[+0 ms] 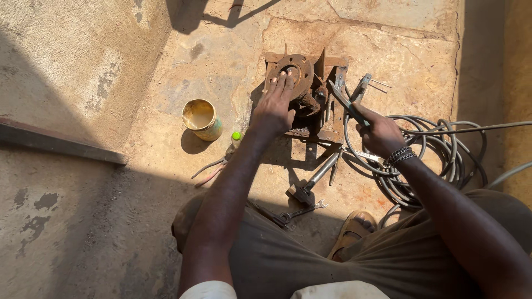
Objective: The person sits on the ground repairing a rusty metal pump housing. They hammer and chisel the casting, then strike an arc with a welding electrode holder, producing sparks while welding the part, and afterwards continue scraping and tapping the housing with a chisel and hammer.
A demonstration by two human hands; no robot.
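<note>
My left hand lies flat with spread fingers on a rusty round flange that sits atop a rusty metal assembly on the stone floor. My right hand, a chain bracelet at its wrist, grips the handle of a welding electrode holder, whose tip points up and left toward the assembly's right side. A grey cable coil runs from the holder behind my right hand.
A yellow tin can stands left of the assembly, with pliers and a small green-capped bottle near it. A hammer and a spanner lie by my knees. A metal bar crosses the floor at left.
</note>
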